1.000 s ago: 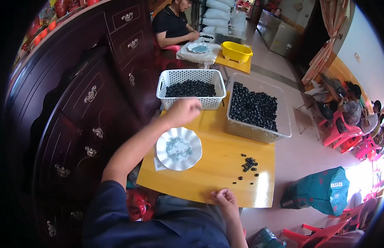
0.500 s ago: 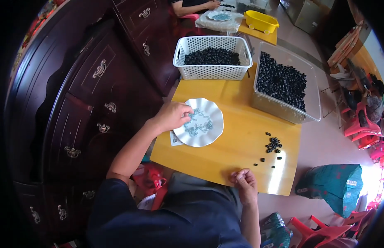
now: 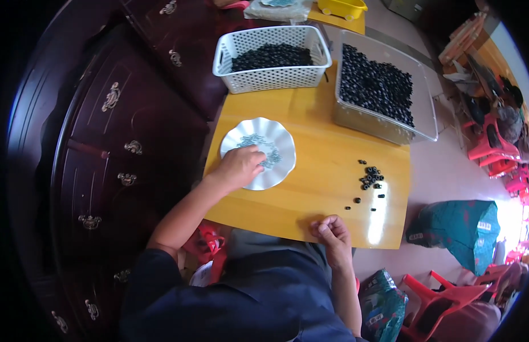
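Note:
My left hand (image 3: 239, 167) rests on a white scalloped dish (image 3: 277, 138) that holds small pale metal pieces (image 3: 259, 141); its fingers are curled into the pieces, and whether it holds any is hidden. My right hand (image 3: 332, 232) lies at the near edge of the yellow table (image 3: 321, 182), fingers pinched together, contents too small to see. A loose cluster of small black rings (image 3: 370, 178) lies on the table to the right of the dish.
A white perforated basket (image 3: 270, 80) and a clear bin (image 3: 384, 122), both filled with black rings, stand at the table's far side. Dark wooden drawers (image 3: 105, 137) run along the left. Red plastic chairs (image 3: 492, 148) and a teal bag (image 3: 455, 225) lie to the right.
My left hand came back from the white basket to the dish and now sits on it. My right hand stayed at the table's near edge. My view tilted further down.

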`<action>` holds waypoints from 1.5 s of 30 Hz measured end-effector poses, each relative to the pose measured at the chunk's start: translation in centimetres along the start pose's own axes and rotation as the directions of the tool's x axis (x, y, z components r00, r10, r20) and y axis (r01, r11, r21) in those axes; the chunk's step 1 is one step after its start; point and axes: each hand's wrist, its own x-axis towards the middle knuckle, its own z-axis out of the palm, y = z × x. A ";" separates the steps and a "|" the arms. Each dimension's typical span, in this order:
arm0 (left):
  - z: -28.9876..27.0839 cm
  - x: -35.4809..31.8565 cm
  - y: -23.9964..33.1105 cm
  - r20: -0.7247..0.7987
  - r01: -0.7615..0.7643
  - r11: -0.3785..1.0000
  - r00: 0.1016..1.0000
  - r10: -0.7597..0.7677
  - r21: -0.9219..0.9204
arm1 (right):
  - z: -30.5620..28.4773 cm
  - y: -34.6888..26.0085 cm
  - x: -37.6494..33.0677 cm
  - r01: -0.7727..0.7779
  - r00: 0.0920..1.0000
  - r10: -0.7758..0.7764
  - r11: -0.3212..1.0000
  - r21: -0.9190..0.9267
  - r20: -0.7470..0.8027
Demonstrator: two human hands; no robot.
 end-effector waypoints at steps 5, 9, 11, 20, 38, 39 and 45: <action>0.0 0.2 -0.1 -0.030 -0.033 0.999 0.999 0.032 -0.019 | -0.2 0.3 0.2 -0.011 1.000 0.011 1.000 -0.006 -0.023; -0.7 0.1 0.7 -0.059 -0.074 0.996 0.996 0.071 -0.044 | -0.3 0.2 0.1 0.008 1.000 -0.007 0.999 0.043 -0.003; -1.0 0.0 0.5 -0.043 -0.069 0.997 0.997 0.068 -0.028 | 0.0 -0.2 -0.1 0.017 1.000 -0.017 1.000 0.006 -0.014; -0.6 0.5 0.6 -0.033 -0.093 0.996 0.995 0.094 0.017 | -1.5 -0.8 0.7 0.135 0.990 -0.137 0.986 -0.095 -0.016; -0.7 0.6 0.5 -0.024 -0.148 0.988 0.988 0.149 0.042 | -2.8 -4.7 4.8 0.053 0.755 -0.654 0.004 -0.999 0.038; -0.7 0.6 0.4 -0.036 -0.142 0.989 0.989 0.144 0.045 | -2.4 -4.6 4.8 0.055 0.780 -0.625 0.008 -0.998 0.038; -0.6 0.6 0.2 -0.077 -0.151 0.988 0.985 0.154 0.034 | -1.7 -4.3 4.9 0.142 0.836 -0.538 0.026 -0.989 0.106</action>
